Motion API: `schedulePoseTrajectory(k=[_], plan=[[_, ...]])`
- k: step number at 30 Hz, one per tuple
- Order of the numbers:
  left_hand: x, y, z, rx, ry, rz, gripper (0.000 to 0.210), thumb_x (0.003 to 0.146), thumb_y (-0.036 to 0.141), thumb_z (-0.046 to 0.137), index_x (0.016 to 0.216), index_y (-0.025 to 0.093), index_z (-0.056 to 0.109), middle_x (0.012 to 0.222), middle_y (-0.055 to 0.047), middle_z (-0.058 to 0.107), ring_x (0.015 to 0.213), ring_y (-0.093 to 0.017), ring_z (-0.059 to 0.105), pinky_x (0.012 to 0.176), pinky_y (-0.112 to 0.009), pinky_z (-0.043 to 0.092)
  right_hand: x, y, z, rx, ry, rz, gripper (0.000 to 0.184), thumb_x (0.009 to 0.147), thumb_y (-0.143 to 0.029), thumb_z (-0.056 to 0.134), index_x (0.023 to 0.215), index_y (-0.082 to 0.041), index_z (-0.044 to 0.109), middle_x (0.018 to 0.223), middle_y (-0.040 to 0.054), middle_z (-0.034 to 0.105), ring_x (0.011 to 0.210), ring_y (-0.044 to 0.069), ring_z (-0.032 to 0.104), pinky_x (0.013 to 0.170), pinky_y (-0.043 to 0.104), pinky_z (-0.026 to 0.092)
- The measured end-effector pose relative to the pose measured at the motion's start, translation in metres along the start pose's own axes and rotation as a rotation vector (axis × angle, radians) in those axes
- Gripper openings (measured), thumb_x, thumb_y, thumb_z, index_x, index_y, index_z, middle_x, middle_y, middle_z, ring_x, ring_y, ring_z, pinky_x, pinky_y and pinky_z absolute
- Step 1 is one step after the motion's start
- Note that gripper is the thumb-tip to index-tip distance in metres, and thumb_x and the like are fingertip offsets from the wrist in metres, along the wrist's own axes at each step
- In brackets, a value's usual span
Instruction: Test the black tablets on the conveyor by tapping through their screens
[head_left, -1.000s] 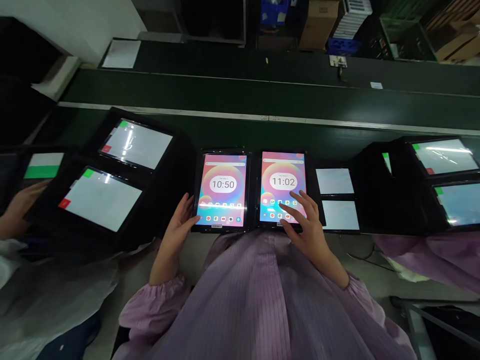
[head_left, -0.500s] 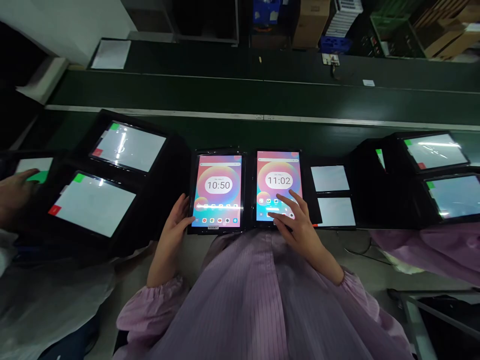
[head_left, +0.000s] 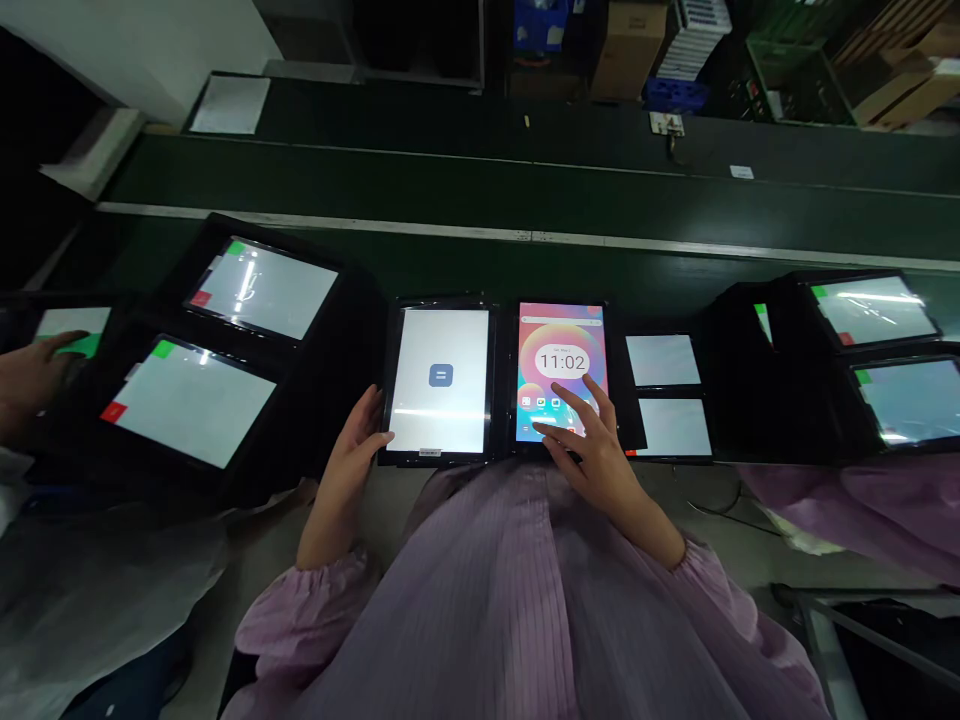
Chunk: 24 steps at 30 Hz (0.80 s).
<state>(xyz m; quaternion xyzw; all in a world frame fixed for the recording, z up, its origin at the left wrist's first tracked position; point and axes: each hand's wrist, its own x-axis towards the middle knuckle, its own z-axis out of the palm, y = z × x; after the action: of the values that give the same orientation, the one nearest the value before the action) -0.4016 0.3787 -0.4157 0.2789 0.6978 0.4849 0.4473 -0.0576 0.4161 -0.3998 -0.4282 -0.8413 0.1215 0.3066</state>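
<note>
Two tablets lie side by side in front of me, upright in portrait. The left tablet (head_left: pixel 439 410) shows a white screen with a blue rounded icon bearing an equals sign. My left hand (head_left: pixel 352 440) is at its left edge, fingers alongside and thumb over the lower left corner of the screen. On the right tablet (head_left: pixel 559 330) is a colourful home screen with a clock reading 11:02. My right hand (head_left: pixel 592 440) hovers over its lower part with fingers spread, the index fingertip near the bottom row of icons; whether it touches the glass I cannot tell.
Tablets with white screens and green and red corners lie at left (head_left: pixel 195 405) and right (head_left: pixel 911 395). Two small white screens (head_left: pixel 664 360) sit right of my tablets. Another person's hand (head_left: pixel 34 385) touches a screen at far left. Boxes (head_left: pixel 628 45) stand behind the dark green bench (head_left: pixel 420 185).
The left tablet's screen has switched from a home screen with a 10:50 clock to a white screen with a blue icon. Both hands have stayed nearly in place.
</note>
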Motion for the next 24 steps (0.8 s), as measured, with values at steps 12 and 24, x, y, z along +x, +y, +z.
schedulePoseTrajectory(k=[12,24], plan=[[0.020,0.034,0.038,0.164,0.163,-0.046,0.064,0.093,0.039,0.065,0.156,0.028,0.056,0.162,-0.008,0.056,0.150,-0.031,0.053,0.125,-0.045,0.042,-0.004,0.006,-0.004,0.037,0.027,0.093,0.026,0.105,-0.025,0.057,0.112,-0.029,0.082,0.152,0.0069,0.063,0.157,0.036,0.039,0.114,0.065,0.055],[0.023,0.047,0.052,0.234,0.174,-0.152,0.065,0.099,0.042,0.056,0.162,0.030,0.047,0.165,-0.005,0.054,0.152,-0.030,0.050,0.128,-0.045,0.037,0.008,0.054,-0.009,-0.149,0.165,0.327,0.040,0.110,-0.034,0.042,0.116,-0.027,0.081,0.150,0.0101,0.063,0.155,0.038,0.040,0.115,0.067,0.052]])
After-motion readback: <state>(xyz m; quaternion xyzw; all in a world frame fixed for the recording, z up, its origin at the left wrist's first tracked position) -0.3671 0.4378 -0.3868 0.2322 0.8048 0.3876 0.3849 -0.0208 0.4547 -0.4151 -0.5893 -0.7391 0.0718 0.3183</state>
